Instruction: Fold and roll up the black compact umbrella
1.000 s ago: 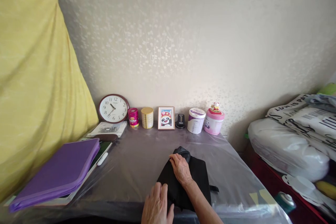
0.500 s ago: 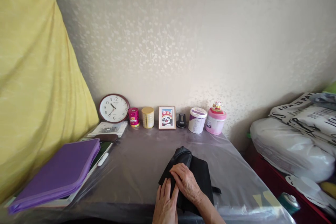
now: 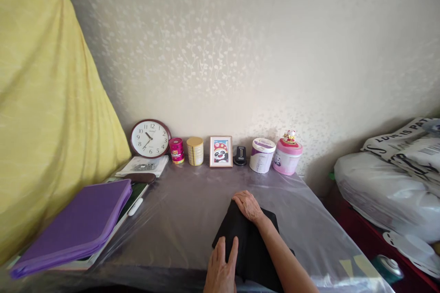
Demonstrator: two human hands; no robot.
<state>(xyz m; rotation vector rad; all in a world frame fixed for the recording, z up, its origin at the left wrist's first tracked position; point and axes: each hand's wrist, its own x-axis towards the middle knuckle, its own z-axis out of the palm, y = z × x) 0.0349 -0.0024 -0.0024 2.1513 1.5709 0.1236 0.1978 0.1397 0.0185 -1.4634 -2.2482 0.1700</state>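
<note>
A piece of black folded fabric [image 3: 247, 249], perhaps a cloth bag, lies on the table near its front edge. My left hand [image 3: 222, 263] rests on its near left part, thumb and fingers spread apart. Farther up, my right hand [image 3: 246, 206] lies palm down over the fabric's far edge, fingers close together and slightly bent. My right forearm crosses the fabric's right side and hides some of it. The fabric's near end is partly hidden by my left hand.
A purple zip folder [image 3: 74, 219] lies on books at the left, with a white pen-like object [image 3: 135, 207] beside it. Along the wall stand a clock [image 3: 150, 138], several tins and tubs, and a picture frame [image 3: 220, 151]. A spray can [image 3: 388, 269] and bagged bedding [image 3: 381, 192] are at the right.
My right hand has slid away from me to the fabric's far edge. The raised fold there now looks flattened under it. My left hand has drawn slightly nearer, its fingers wider apart.
</note>
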